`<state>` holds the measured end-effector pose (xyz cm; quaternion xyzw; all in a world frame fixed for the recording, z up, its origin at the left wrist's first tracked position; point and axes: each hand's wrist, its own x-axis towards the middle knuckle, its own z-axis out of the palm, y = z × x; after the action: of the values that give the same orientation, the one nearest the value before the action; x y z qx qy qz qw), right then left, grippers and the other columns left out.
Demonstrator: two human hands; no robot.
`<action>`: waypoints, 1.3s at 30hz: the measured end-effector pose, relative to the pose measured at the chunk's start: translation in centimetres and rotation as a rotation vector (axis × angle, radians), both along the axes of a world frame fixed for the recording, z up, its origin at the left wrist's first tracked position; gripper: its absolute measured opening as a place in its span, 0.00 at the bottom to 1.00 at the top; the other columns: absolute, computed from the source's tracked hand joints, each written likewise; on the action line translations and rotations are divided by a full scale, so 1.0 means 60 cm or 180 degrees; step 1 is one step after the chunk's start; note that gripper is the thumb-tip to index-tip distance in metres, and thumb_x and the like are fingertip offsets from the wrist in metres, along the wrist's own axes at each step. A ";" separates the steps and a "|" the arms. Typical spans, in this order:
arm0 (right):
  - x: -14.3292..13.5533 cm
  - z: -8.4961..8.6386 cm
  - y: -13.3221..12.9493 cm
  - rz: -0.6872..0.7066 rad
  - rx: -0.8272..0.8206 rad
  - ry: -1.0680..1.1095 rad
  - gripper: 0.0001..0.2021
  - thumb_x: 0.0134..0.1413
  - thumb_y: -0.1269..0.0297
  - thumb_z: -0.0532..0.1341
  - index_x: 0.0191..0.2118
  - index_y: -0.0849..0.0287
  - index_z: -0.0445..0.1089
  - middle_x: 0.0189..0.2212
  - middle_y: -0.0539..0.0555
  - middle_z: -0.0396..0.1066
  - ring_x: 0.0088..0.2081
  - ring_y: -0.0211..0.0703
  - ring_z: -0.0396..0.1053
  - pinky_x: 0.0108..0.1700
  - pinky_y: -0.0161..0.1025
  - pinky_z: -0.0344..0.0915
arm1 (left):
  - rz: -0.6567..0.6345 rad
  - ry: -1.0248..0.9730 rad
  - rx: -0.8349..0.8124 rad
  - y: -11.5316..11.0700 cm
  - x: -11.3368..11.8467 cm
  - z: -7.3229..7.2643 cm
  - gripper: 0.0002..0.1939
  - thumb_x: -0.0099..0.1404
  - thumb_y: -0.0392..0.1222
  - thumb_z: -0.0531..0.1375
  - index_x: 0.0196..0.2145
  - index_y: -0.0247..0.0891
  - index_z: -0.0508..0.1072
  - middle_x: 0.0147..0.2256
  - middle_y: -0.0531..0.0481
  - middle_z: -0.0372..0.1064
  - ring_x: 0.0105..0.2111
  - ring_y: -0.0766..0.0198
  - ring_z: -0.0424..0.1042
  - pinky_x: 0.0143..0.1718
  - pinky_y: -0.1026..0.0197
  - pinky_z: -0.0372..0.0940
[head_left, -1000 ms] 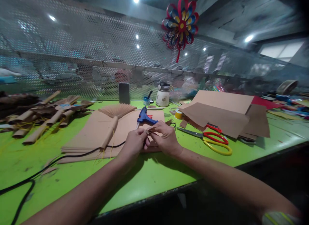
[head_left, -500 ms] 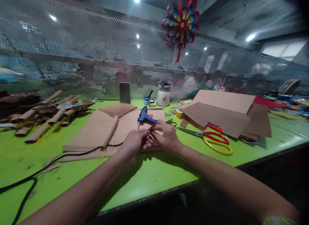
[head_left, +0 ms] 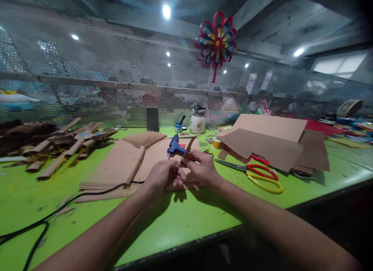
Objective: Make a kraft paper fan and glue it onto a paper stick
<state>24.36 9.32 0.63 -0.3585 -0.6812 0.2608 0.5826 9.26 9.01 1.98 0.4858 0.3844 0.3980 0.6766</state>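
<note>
My right hand [head_left: 203, 167] pinches a narrow brown paper strip [head_left: 190, 146] that stands up above its fingers. Close against it, my left hand [head_left: 164, 177] has its fingers curled in; what its fingertips hold is too small to make out. Just behind both hands a blue glue gun [head_left: 175, 146] rests on stacked brown paper sheets [head_left: 107, 162]. To the left on the same stack lies a pleated paper fan [head_left: 144, 139] with a rolled paper handle [head_left: 135, 166].
Scissors [head_left: 247, 170] with red and yellow handles lie right of my hands. More brown sheets [head_left: 262, 146] are behind them. Rolled paper pieces [head_left: 70, 146] lie at the left, with a black cable [head_left: 96, 192] in front. A white jar [head_left: 197, 122] stands at the back.
The paper strip in my right hand has turned from lying low to pointing upward. My left hand's fingers have loosened a little. The whole view has tilted slightly upward.
</note>
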 end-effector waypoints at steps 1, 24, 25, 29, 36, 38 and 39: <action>0.002 0.003 0.004 0.0110 -0.0285 0.0318 0.08 0.48 0.61 0.64 0.27 0.61 0.72 0.24 0.52 0.71 0.28 0.40 0.67 0.34 0.38 0.65 | -0.0054 0.0045 0.0011 0.001 0.000 0.000 0.10 0.56 0.40 0.55 0.28 0.30 0.71 0.17 0.45 0.70 0.14 0.68 0.65 0.15 0.70 0.55; 0.009 -0.001 0.009 0.0714 -0.1684 0.1023 0.16 0.38 0.54 0.70 0.23 0.63 0.69 0.17 0.48 0.65 0.20 0.36 0.62 0.24 0.36 0.61 | -0.0221 -0.0240 -0.0315 -0.012 0.008 0.002 0.05 0.60 0.37 0.61 0.29 0.32 0.70 0.25 0.48 0.73 0.20 0.73 0.69 0.24 0.71 0.65; 0.010 -0.001 0.009 0.0715 -0.1689 0.1015 0.16 0.38 0.54 0.70 0.23 0.62 0.69 0.17 0.48 0.66 0.20 0.36 0.62 0.24 0.36 0.62 | -0.0251 -0.0316 -0.0333 -0.012 0.008 0.002 0.04 0.60 0.36 0.60 0.30 0.32 0.70 0.26 0.47 0.73 0.21 0.72 0.70 0.25 0.71 0.65; 0.011 0.002 0.008 0.0649 -0.1713 0.1016 0.14 0.40 0.58 0.70 0.25 0.63 0.70 0.21 0.50 0.68 0.23 0.37 0.64 0.29 0.38 0.64 | -0.0314 -0.0465 -0.0362 -0.012 0.008 -0.001 0.05 0.61 0.37 0.60 0.31 0.32 0.70 0.27 0.45 0.74 0.22 0.70 0.72 0.28 0.68 0.67; 0.014 0.012 0.005 0.0775 -0.1700 0.0946 0.10 0.42 0.61 0.69 0.26 0.62 0.71 0.22 0.50 0.68 0.26 0.37 0.64 0.33 0.38 0.62 | -0.0037 0.0291 0.0055 -0.020 0.017 0.001 0.10 0.59 0.44 0.59 0.29 0.33 0.70 0.24 0.44 0.73 0.20 0.67 0.71 0.26 0.64 0.66; 0.018 0.016 0.007 0.0644 -0.1706 0.0922 0.10 0.42 0.61 0.69 0.25 0.61 0.71 0.21 0.49 0.67 0.25 0.35 0.63 0.31 0.36 0.60 | 0.0141 0.0461 0.0198 -0.016 0.013 0.010 0.13 0.57 0.48 0.60 0.30 0.34 0.71 0.23 0.45 0.72 0.19 0.65 0.70 0.23 0.64 0.64; 0.021 0.018 0.008 0.0580 -0.1716 0.0886 0.10 0.42 0.61 0.69 0.25 0.61 0.71 0.21 0.49 0.67 0.24 0.34 0.62 0.31 0.35 0.59 | 0.0276 0.0572 0.0301 -0.010 0.006 0.016 0.15 0.55 0.50 0.61 0.31 0.34 0.72 0.22 0.46 0.71 0.19 0.65 0.69 0.21 0.65 0.62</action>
<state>25.60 9.82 1.69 -0.3984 -0.5305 0.5296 0.5285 9.64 8.44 2.97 0.5338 0.4450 0.3995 0.5979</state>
